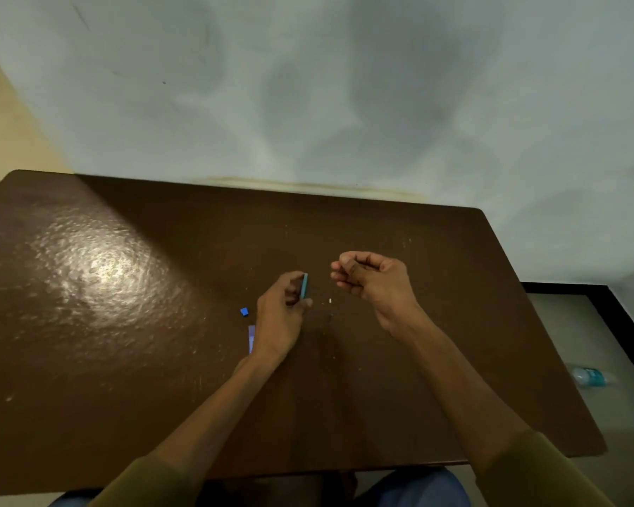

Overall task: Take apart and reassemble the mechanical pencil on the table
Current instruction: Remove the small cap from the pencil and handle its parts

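Note:
My left hand [282, 309] holds a short blue pencil barrel piece [304, 286] upright above the brown table [125, 323], fingers closed round it. A small blue cap [245, 311] lies on the table just left of that hand. A pale purple strip-like part [251, 338] lies below the cap, partly hidden by my left wrist. A tiny white piece [330, 301] rests on the table between my hands. My right hand [370, 278] hovers to the right with fingertips pinched together; whether it holds something small is too fine to see.
The table's far edge meets a pale wall. Its right edge drops to the floor, where a plastic bottle [588, 376] lies. A bright glare patch [103, 272] covers the left part of the tabletop.

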